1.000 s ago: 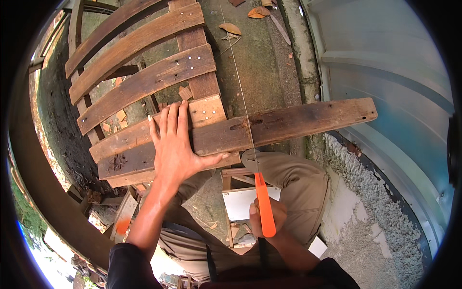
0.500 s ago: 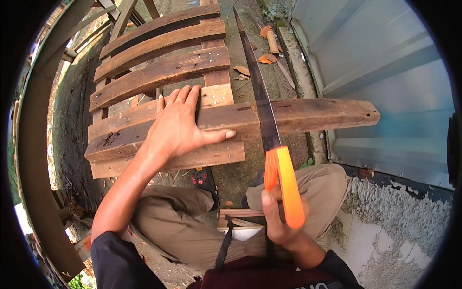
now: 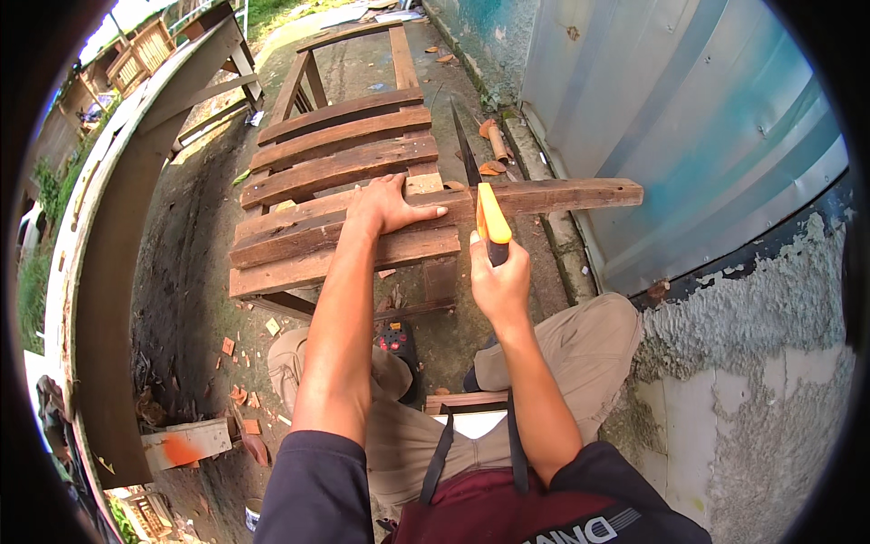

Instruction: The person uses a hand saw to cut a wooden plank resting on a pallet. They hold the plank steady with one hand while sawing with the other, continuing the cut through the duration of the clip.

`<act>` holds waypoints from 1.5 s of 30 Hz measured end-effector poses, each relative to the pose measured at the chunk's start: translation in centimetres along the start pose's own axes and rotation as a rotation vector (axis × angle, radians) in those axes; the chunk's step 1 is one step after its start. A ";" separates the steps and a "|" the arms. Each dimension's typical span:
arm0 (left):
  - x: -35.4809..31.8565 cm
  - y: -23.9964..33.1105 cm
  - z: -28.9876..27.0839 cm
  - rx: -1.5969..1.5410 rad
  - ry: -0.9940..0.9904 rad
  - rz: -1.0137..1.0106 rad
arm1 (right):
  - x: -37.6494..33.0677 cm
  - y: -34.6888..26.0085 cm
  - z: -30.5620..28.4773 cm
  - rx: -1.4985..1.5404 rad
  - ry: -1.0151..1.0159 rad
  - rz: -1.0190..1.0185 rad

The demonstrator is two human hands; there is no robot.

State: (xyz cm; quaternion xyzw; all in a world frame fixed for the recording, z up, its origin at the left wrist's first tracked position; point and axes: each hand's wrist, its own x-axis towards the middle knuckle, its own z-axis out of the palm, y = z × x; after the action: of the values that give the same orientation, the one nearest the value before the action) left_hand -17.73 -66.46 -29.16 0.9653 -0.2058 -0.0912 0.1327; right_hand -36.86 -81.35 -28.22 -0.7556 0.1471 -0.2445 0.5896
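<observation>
My right hand (image 3: 501,276) is wrapped round the orange handle of a handsaw (image 3: 490,210). Its dark blade (image 3: 466,150) points away from me and crosses a thick wooden beam (image 3: 571,195), touching it just right of the slatted frame. With thumb stretched out and fingers spread over the top, my left hand (image 3: 388,207) presses down on the beam, left of the blade. The beam lies across a low bench-like frame of brown wooden slats (image 3: 340,163), and its right end juts out past the frame. The lower edge of the blade is hidden by the handle.
A corrugated metal sheet (image 3: 671,136) and a rough plastered wall (image 3: 725,335) stand close on the right. On the left is a large wooden structure (image 3: 113,272). Wood scraps and dry leaves litter the ground, with an orange-marked block (image 3: 186,444) at lower left.
The view has risen and shows more of the surroundings. My right hand and the saw have pushed forward, so the handle is now close to the beam. My left hand stays on the beam.
</observation>
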 end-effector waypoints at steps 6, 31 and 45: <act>-0.6 0.9 -1.5 0.021 -0.069 -0.023 | -3.1 -0.1 -3.6 -0.089 -0.080 0.056; 0.6 -0.8 0.3 0.001 -0.043 -0.019 | -17.1 2.5 -8.5 -0.098 -0.102 -0.125; 0.1 -0.9 0.6 0.030 0.045 0.006 | -19.3 5.8 -10.3 -0.157 -0.208 -0.164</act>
State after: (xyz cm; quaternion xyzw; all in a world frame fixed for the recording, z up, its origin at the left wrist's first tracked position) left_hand -17.39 -65.83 -30.01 0.9683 -0.2070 -0.0659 0.1233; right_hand -58.23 -81.42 -35.69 -0.8302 0.0416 -0.1998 0.5188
